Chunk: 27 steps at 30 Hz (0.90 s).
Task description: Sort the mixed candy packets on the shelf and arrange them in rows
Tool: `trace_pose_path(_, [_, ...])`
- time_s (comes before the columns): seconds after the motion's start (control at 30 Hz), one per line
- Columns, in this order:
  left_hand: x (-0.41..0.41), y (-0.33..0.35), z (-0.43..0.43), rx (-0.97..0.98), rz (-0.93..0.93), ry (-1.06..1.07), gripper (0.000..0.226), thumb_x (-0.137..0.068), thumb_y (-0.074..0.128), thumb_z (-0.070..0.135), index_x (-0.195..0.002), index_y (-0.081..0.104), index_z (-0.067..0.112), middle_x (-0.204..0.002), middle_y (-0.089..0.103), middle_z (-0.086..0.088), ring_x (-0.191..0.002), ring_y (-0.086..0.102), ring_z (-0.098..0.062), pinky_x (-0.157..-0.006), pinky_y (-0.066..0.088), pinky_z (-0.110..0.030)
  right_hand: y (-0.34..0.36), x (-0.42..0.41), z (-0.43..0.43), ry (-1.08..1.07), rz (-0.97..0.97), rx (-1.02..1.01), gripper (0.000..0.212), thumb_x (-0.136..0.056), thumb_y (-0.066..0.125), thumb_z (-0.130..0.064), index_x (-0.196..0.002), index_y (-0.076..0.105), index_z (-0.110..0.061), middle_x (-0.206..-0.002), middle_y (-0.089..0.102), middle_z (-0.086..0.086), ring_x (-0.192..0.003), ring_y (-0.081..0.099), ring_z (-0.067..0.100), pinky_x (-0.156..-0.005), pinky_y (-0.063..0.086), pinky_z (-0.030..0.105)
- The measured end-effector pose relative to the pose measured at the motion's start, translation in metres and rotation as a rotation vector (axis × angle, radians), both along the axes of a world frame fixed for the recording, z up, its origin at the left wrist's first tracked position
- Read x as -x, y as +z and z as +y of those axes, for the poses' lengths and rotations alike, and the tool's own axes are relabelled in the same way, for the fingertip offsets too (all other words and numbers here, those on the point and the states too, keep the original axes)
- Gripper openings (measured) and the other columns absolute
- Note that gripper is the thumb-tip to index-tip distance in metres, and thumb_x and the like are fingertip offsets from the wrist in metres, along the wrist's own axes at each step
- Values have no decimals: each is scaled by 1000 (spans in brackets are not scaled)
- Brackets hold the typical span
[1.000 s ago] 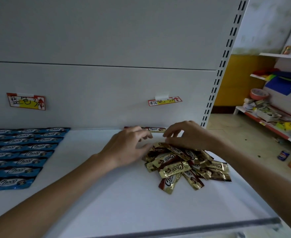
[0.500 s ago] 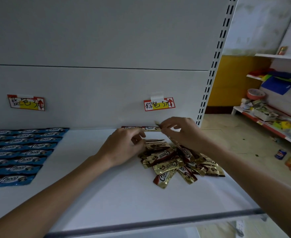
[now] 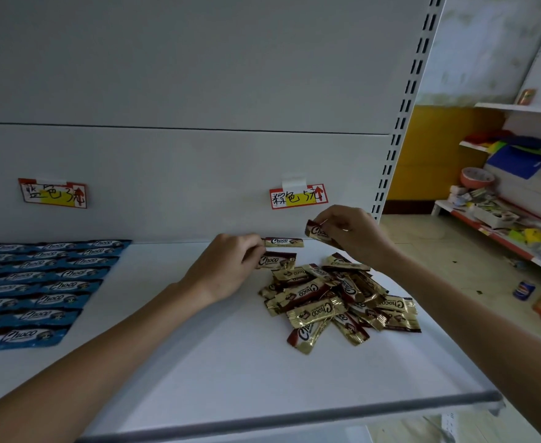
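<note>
A loose pile of gold-and-brown Choco packets (image 3: pixel 336 302) lies on the white shelf (image 3: pixel 230 362), right of centre. One brown packet (image 3: pixel 283 242) lies flat against the back wall. My left hand (image 3: pixel 227 270) pinches a brown packet (image 3: pixel 277 260) at its left end, just in front of that one. My right hand (image 3: pixel 349 231) holds another brown packet (image 3: pixel 318 233) lifted above the shelf. Blue Choco packets (image 3: pixel 45 282) lie in neat rows at the left.
Two handwritten price labels are stuck to the back wall, one (image 3: pixel 53 193) above the blue rows and one (image 3: pixel 297 196) above the brown packets. A slotted upright (image 3: pixel 403 116) bounds the shelf on the right. Beyond it stand cluttered shelves (image 3: pixel 502 219) and items on the floor.
My right hand has lifted a brown packet from the pile up toward the back wall. My left hand has taken hold of a packet and set it in front of the one at the wall.
</note>
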<state>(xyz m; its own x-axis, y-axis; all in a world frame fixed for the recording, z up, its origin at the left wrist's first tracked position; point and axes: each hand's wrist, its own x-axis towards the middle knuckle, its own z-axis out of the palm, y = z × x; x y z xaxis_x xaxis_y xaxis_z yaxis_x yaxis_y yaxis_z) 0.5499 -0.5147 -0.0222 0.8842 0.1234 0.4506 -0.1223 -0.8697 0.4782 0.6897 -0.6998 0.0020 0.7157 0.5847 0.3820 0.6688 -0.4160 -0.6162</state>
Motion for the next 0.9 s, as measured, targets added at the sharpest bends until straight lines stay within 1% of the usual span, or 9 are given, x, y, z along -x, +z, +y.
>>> trace_pose_path(0.17, [-11,-2,14,-1,22,76,21,-95,51,21,-93,68,7,-65,59,0,-48,43,-6,-49,30,-25,-1,-10,-1,59,25,23,19,-88,59,-3,-89,66,-21,-85,68,-3,-81,63,9,-73,51,20])
trace_pose_path(0.27, [-10,-5,25,-33,89,131,23,-96,47,22,-103,67,13,-71,56,3,-53,42,-6,-49,28,-22,-5,-15,1,114,-29,145,19,-88,57,-2,-93,69,-17,-89,67,-6,-84,61,8,-77,49,19])
trace_pose_path(0.33, [-7,-5,29,-95,120,141,25,-96,46,22,-112,64,17,-84,62,0,-68,51,-11,-58,35,-24,-10,-18,0,130,-72,239,22,-91,53,-3,-99,70,-15,-92,65,-9,-88,60,7,-80,46,16])
trace_pose_path(0.43, [-1,-6,33,-241,78,126,27,-95,48,23,-118,62,18,-114,62,1,-106,52,-19,-81,38,-26,-11,-25,-5,77,-69,220,28,-92,48,2,-101,70,-13,-91,64,-8,-84,59,6,-72,41,4])
trace_pose_path(0.6, [0,-9,33,-262,65,-9,30,-90,44,22,-108,67,17,-106,63,1,-101,55,-18,-82,41,-26,-15,-25,-11,88,-123,261,15,-87,62,-10,-98,71,-16,-90,67,-6,-78,59,6,-64,41,1])
trace_pose_path(0.7, [1,-11,32,-299,100,-28,27,-92,47,19,-111,66,21,-110,60,6,-103,53,-11,-80,39,-21,-17,-23,-12,126,-146,357,13,-85,67,-16,-95,73,-20,-95,68,-6,-80,60,6,-67,43,6])
trace_pose_path(0.77, [1,-12,34,-318,92,-19,30,-91,46,23,-112,67,21,-109,61,6,-103,53,-11,-78,36,-18,-15,-27,-10,75,-200,413,13,-86,65,-18,-97,73,-20,-98,67,-3,-82,60,9,-71,49,19])
trace_pose_path(0.8, [1,-11,36,-323,94,-7,30,-91,46,23,-113,66,21,-109,61,5,-104,53,-12,-79,36,-19,-13,-29,-10,46,-226,442,14,-87,64,-18,-98,73,-20,-100,67,-2,-81,58,9,-70,49,20])
trace_pose_path(0.9, [3,-10,40,-325,102,29,28,-92,52,20,-116,65,20,-111,59,3,-107,51,-13,-84,36,-21,-11,-35,-6,30,-235,480,16,-89,61,-18,-100,73,-18,-100,68,-2,-69,49,-3,-60,37,8])
